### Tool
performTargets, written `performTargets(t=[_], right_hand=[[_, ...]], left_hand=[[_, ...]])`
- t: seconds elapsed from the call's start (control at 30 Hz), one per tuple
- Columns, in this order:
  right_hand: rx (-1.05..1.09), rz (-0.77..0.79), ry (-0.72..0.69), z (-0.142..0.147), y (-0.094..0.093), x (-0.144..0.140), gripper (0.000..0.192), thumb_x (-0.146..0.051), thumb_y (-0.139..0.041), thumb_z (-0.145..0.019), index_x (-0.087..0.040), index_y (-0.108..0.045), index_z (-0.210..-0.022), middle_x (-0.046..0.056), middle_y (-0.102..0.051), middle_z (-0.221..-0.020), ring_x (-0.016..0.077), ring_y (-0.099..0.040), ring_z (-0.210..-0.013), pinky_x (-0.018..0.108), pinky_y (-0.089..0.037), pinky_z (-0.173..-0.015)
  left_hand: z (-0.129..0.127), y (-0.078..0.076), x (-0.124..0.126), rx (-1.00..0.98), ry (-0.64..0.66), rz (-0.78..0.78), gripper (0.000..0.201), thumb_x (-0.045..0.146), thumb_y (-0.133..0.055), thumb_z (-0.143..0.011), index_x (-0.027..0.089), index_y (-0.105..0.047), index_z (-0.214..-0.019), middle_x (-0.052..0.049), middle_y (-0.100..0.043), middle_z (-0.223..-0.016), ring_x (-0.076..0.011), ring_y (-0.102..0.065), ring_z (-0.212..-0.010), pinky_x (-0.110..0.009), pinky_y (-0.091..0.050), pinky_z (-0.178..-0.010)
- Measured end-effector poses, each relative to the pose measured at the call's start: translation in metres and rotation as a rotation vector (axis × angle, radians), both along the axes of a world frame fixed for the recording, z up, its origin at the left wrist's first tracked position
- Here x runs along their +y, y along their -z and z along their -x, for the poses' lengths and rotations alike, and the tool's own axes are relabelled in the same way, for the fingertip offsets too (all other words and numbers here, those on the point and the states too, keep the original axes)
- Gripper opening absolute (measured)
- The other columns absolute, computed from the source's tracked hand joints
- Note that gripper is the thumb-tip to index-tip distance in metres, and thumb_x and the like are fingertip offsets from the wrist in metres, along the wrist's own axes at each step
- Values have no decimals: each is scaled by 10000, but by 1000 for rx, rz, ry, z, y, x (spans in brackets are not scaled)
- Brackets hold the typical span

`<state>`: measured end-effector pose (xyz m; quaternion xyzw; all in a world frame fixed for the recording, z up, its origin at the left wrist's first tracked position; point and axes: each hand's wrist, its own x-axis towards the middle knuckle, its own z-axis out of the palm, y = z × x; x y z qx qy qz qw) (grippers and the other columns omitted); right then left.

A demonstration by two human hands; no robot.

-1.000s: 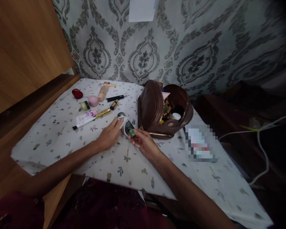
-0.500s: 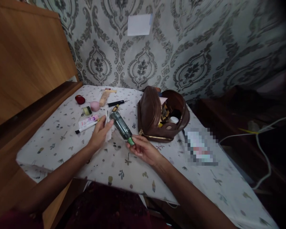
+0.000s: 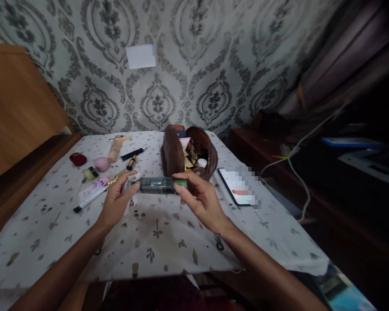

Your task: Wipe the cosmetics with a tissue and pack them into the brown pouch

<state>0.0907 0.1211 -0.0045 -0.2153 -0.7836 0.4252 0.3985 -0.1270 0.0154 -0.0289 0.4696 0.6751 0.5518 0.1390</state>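
A dark, see-through bottle (image 3: 157, 185) with a green cap (image 3: 181, 185) lies level in the air between my hands, above the near part of the table. My right hand (image 3: 199, 198) grips it at the capped end, thumb below and fingers on top. At the other end, my left hand (image 3: 116, 201) is closed on a crumpled white tissue (image 3: 129, 188), pressing it against the bottle. Part of the tissue hangs below the fingers. Just beyond the bottle stands a brown cosmetic bag (image 3: 172, 153), unzipped, with several items inside, among them a white-lidded jar (image 3: 201, 163).
Left on the patterned tablecloth (image 3: 155, 242) lie a red case (image 3: 78, 159), a pink sponge (image 3: 101, 163), a small green jar (image 3: 90, 173), a beige tube (image 3: 114, 151), white tubes (image 3: 90, 193) and a black pen-like stick (image 3: 132, 153). A phone (image 3: 235, 188) lies right; a white cable (image 3: 303, 185) hangs beyond.
The bottle has turned from slanting to nearly level, and my right hand has come up with its cap end. My left hand keeps the tissue at the other end. The view has shifted right.
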Motion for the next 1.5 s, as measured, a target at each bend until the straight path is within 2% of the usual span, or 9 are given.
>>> performTargets(t=[0.13,0.23,0.33,0.4,0.47,0.57,0.9,1.23,1.5], right_hand=[[111,-89,128,-33,-35,14,230,-403,-618,-920,-201,-685,-1007,23,-643,-786,139,-579,-634,250,-441,-542],[189,-159,282,-57,-60,32,215,-408,-625,-923,-205,-684,-962,4,-618,-731,125,-549,-606,247,-440,-546],[238,-274,407,-72,-75,55,221,-413,-615,-934,-199,-670,-936,-2,-603,-735,114,-537,-624,243,-450,-578],[233,-341,437,-75,-78,72,234,-425,-612,-936,-195,-658,-934,-2,-601,-757,115,-547,-661,243,-457,-605],[199,-398,430,-73,-78,88,247,-433,-607,-938,-190,-649,-935,-2,-597,-770,118,-551,-689,244,-459,-628],[117,-473,384,-64,-75,110,249,-416,-576,-956,-177,-644,-950,-14,-569,-747,113,-538,-689,245,-447,-658],[-133,-601,96,-25,-63,157,274,-411,-477,-1008,-165,-589,-965,-26,-537,-743,119,-533,-731,251,-403,-744],[-369,-689,-96,12,-58,164,200,-320,-465,-1026,-135,-541,-1033,29,-593,-892,180,-587,-856,284,-410,-790],[-551,-717,-176,31,-62,167,187,-329,-535,-1000,-146,-569,-987,47,-587,-918,190,-610,-864,286,-431,-763]], left_hand=[[-21,-22,23,-30,83,-6,326,509,-460,-957,219,-605,-928,23,-538,-666,-142,-513,-593,-237,-426,-538],[-30,-46,45,235,164,-33,339,454,-454,-963,210,-561,-753,15,-512,-632,-140,-503,-590,-244,-421,-567],[-36,-66,71,596,232,-59,220,383,-503,-932,227,-657,-951,5,-612,-708,-153,-560,-609,-247,-436,-585],[-37,-72,88,820,315,-35,330,370,-472,-947,269,-638,-1213,2,-673,-752,-166,-603,-606,-250,-441,-576],[-38,-72,101,1006,361,4,404,388,-425,-975,300,-584,-1335,-13,-714,-797,-191,-649,-639,-260,-444,-568],[-36,-65,112,1161,341,23,406,427,-400,-992,288,-599,-1318,-52,-742,-927,-231,-692,-732,-281,-460,-566],[-35,-55,120,1309,313,-139,337,300,-468,-982,292,-575,-1302,-18,-613,-761,-191,-641,-678,-291,-472,-506],[-35,-55,118,1356,316,-121,420,292,-426,-990,298,-449,-1410,-47,-622,-802,-213,-645,-645,-314,-470,-470],[-33,-52,115,1325,317,-119,370,300,-426,-993,247,-524,-1345,-43,-619,-788,-197,-624,-632,-308,-458,-492]])
